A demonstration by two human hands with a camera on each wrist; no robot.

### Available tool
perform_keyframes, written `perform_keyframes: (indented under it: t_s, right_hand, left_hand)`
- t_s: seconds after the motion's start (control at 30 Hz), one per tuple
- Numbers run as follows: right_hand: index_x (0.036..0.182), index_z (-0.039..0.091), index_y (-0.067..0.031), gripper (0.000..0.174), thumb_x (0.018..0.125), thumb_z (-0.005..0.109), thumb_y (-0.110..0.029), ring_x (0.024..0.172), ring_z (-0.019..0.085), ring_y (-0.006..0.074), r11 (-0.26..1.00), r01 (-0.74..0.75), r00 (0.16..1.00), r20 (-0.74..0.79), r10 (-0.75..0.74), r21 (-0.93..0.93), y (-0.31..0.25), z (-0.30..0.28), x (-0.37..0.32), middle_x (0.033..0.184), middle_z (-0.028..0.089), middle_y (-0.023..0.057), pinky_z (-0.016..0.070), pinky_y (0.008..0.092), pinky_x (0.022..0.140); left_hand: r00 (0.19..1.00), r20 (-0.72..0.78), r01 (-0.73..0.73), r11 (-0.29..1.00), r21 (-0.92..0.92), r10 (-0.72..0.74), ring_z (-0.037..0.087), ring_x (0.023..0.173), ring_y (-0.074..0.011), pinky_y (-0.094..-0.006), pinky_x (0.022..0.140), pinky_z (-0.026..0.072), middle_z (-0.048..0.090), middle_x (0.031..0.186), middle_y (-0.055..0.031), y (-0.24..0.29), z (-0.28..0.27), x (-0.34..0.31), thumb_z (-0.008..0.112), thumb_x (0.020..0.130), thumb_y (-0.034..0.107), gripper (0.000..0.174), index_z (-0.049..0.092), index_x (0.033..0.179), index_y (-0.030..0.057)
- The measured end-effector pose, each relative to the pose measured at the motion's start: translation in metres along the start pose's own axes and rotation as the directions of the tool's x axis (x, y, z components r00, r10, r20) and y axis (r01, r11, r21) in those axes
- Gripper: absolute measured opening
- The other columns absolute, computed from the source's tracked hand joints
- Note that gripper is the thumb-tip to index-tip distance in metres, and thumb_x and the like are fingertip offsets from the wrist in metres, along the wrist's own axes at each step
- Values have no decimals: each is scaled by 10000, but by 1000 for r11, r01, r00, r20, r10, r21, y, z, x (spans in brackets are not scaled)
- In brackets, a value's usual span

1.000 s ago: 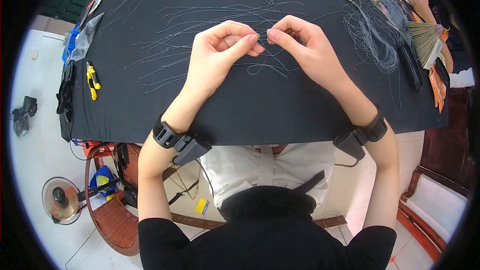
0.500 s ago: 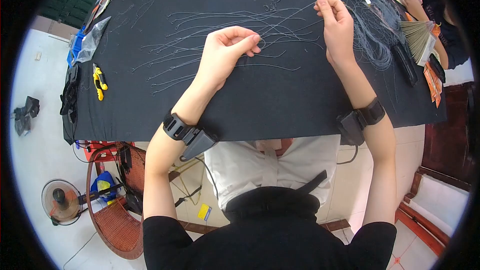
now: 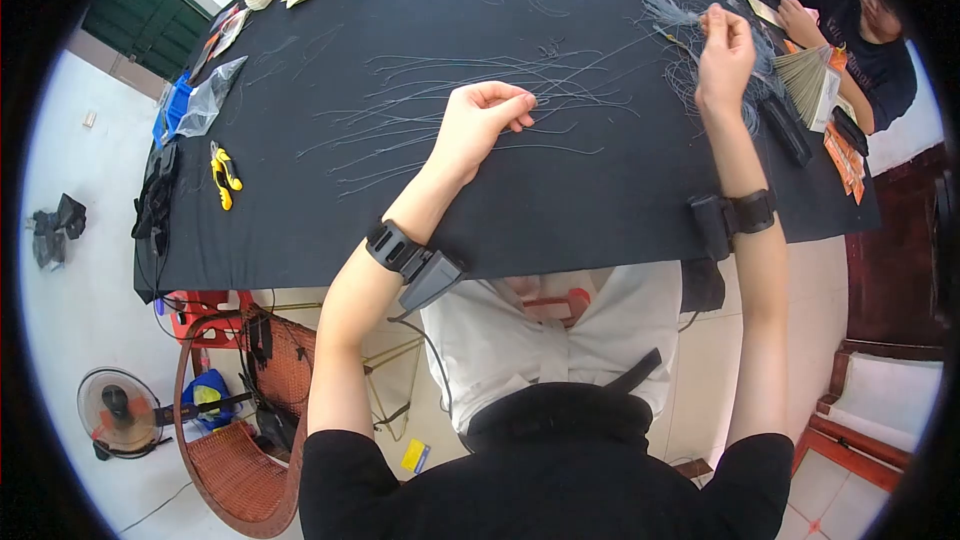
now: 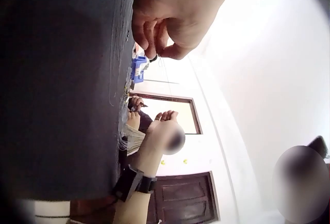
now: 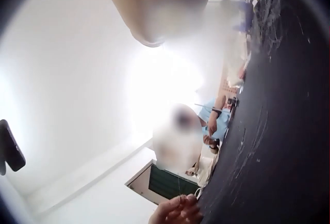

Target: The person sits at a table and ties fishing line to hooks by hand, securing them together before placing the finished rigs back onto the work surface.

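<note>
Several thin grey cords (image 3: 560, 148), many with small looped ends, lie roughly side by side on the black cloth. Above them my left hand (image 3: 485, 120) pinches one cord (image 3: 625, 53) between thumb and fingertips. That cord slants up to the right toward my right hand (image 3: 727, 60), raised in front of the loose grey cord bundle (image 3: 690, 75), its thumb and index fingertips together at the far end. In the right wrist view a fine strand rises from the left hand (image 5: 178, 211). The left wrist view shows the left fingers (image 4: 149, 33) bent toward the thumb.
Yellow-handled pliers (image 3: 225, 178) and a clear plastic bag (image 3: 212, 100) lie at the table's left. A fan of beige strips (image 3: 805, 85) and a black object (image 3: 783, 130) sit at the right, near another person (image 3: 865, 60). Small cord scraps (image 3: 549, 48) lie beyond the row.
From close beside the left hand, my right hand has swung away to the right and up, drawing the cord out straight. The left hand keeps its pinch over the laid cords.
</note>
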State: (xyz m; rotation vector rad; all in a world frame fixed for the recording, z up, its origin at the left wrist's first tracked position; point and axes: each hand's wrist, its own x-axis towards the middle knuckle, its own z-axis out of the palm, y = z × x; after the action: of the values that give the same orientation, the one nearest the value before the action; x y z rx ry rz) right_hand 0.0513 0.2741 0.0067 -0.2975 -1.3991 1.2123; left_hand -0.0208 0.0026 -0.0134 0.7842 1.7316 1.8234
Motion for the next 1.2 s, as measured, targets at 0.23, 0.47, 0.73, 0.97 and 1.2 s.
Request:
perform_keyframes:
  t_s: [0.23,0.47,0.73,0.97,1.2]
  right_hand:
    - [832,568,-11,193,871,565,-199,660,482,64,988,93,992,-71,-102,-121,8,-43,53,746,571,11,394,204,618]
    - [882,536,-6,155,887,533,-161,656,485,90,997,-47,996,-76,42,-58,16,-53,55,797,564,49,416,223,613]
    - [820,438,-38,182,946,391,-161,517,354,110,608,-519,844,244,478,601,34,-42,47,677,431,34,330,233,482]
    - [760,398,-60,189,933,416,-134,466,246,67,635,-602,798,336,500,484,50,-45,36,621,335,-10,200,218,401]
    - [760,414,-54,192,937,418,-129,470,221,51,671,-596,802,376,464,441,57,-51,41,610,295,-28,181,205,406]
  left_hand:
    - [998,58,12,999,-32,-10,576,672,-92,-214,647,457,634,773,-55,-3,0,1,610,803,90,110,644,873,12]
    - [991,131,34,999,26,-37,578,696,-100,-215,654,456,632,769,-55,0,0,-1,617,807,107,120,645,879,16]
    - [973,218,63,996,60,-74,576,723,-100,-220,674,467,634,789,-64,3,4,-3,626,818,137,160,648,907,6]
    - [964,260,40,996,84,-61,579,745,-107,-224,684,469,646,833,-80,2,3,-3,621,820,132,200,648,971,4]
    - [970,241,-10,985,171,-32,582,750,-110,-236,699,463,650,837,-79,4,3,-4,636,798,120,226,641,1003,26]
